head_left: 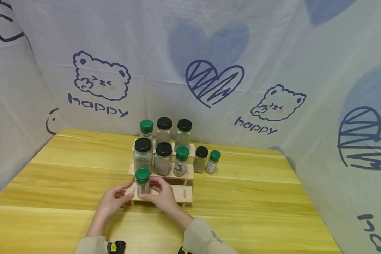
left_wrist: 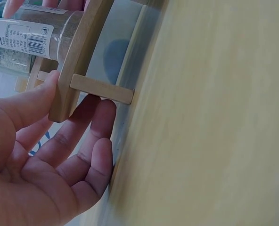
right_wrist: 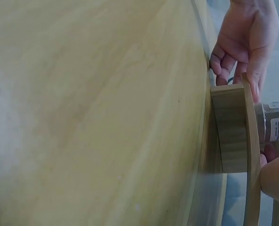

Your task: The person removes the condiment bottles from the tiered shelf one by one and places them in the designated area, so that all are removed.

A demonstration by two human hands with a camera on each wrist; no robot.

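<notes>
A spice jar with a green lid (head_left: 142, 175) and brown contents stands upright on the left part of the lowest step of a wooden tiered rack (head_left: 182, 193). My right hand (head_left: 165, 197) holds this jar low down, thumb at the front and fingers behind. At the left end of that step, my left hand (head_left: 112, 201) grips the board's end. In the left wrist view, the left thumb (left_wrist: 47, 89) lies on the board's edge and the other fingers curl beside and below it, near the support leg (left_wrist: 102, 88). A barcode label (left_wrist: 24, 36) shows on the jar.
Black-lidded jars (head_left: 163, 158) and a green-lidded jar (head_left: 180, 161) fill the middle step. Several more jars (head_left: 164, 128) stand on the top step. Right of the rack, a black-lidded jar (head_left: 200, 159) and a small green-lidded jar (head_left: 213, 162) stand on the wooden table (head_left: 251, 197). A printed cloth (head_left: 158, 46) hangs behind.
</notes>
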